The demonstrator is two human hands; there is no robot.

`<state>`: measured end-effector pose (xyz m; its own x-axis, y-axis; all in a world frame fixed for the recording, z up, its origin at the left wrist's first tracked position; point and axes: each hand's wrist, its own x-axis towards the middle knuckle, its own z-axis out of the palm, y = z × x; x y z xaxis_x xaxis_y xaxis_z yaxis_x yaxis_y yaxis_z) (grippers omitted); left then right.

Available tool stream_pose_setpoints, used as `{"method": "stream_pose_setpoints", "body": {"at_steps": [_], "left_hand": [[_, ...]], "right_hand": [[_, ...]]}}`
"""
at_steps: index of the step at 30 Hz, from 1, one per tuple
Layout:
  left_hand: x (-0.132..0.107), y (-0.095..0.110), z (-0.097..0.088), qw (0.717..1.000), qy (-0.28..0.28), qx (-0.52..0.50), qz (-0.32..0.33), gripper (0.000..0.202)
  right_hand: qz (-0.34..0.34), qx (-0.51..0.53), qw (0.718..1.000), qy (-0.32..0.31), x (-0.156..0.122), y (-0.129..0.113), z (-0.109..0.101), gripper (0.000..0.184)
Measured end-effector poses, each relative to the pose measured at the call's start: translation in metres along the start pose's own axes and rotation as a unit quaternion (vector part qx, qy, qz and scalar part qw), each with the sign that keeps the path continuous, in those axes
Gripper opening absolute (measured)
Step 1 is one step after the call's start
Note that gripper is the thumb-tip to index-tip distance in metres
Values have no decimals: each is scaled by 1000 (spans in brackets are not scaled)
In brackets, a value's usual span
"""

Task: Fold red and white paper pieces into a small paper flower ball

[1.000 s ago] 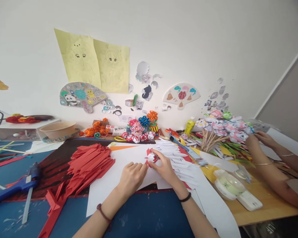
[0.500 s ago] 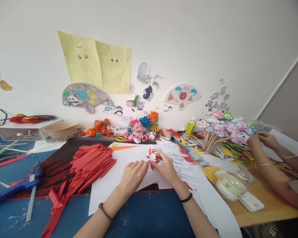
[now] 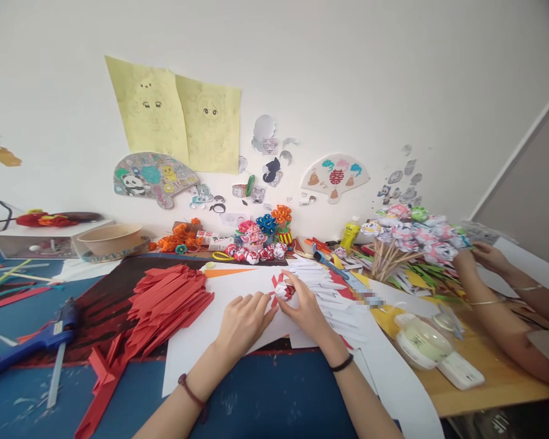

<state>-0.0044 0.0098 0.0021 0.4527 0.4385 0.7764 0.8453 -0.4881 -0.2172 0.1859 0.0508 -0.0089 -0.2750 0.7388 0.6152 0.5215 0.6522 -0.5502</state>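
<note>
My right hand pinches a small red and white folded paper flower between thumb and fingers, above the white sheets. Red strip ends stick out from the flower's upper and left side. My left hand is at its left, fingers curled, with index finger and thumb at a red strip end; the exact contact is too small to make out. Left of my hands lies a heap of folded red paper strips. Folded white paper strips lie behind and right of my right hand.
A blue glue gun lies at left. Finished paper flowers line the back. At right stand a bouquet of paper flowers on sticks, a clear bottle and a white case. Another person's hands work beside the bouquet.
My left hand has drawn slightly back and its thumb now reaches out more. The flower has turned in my right fingers, showing more of its red and white side.
</note>
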Motion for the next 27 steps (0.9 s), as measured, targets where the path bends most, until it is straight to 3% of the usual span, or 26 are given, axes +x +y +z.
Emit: {"method": "stream_pose_setpoints", "body": {"at_steps": [9,12,16,27], "left_hand": [[0,-3,4,997,-19,20,-78,17],[-2,-5,7,997,-48,25,-55,9],[-5,-8,8,997,-77,9,-6,14],[-5,-8,8,998,-66,-1,7,15]], "right_hand": [[-9,-2,999,-39,-1,-4,-2,59],[-11,2,999,-47,-2,-4,-1,61],[-14,0,998,-54,-2,-3,0,62],[5,-37,998,-57,-3,-10,-3,64]]}}
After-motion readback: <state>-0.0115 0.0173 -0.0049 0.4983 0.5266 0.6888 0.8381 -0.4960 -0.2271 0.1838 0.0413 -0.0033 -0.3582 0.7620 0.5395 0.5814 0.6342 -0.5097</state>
